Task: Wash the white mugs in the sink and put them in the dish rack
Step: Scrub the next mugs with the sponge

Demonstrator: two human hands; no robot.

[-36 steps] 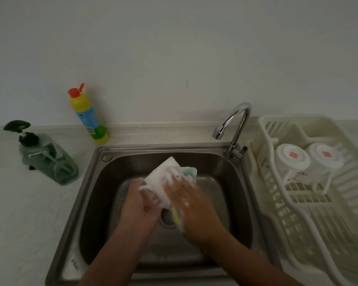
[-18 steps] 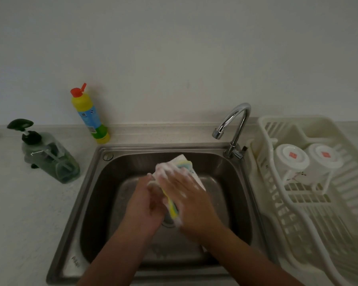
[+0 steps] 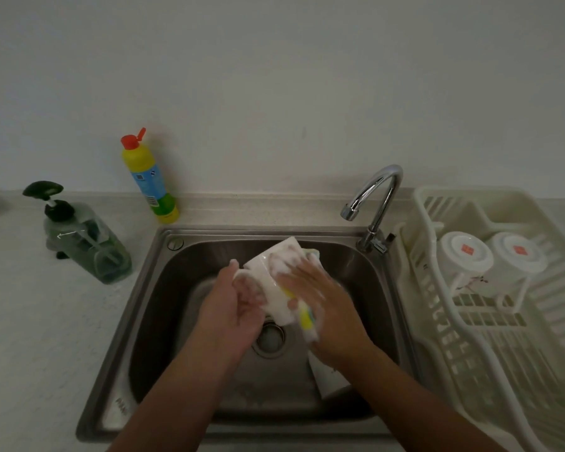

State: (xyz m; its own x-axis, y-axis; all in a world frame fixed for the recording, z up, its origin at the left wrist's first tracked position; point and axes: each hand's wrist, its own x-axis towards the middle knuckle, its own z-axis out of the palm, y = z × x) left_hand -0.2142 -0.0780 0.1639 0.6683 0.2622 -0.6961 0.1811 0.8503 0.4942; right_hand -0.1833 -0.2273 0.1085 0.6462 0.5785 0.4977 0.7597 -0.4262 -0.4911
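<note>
White mug (image 3: 272,287) in left grip (image 3: 233,305); right grip (image 3: 323,305) presses sponge (image 3: 305,318).

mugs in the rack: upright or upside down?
Upside down: the left mug and right mug show red-stickered bases facing up.
</note>
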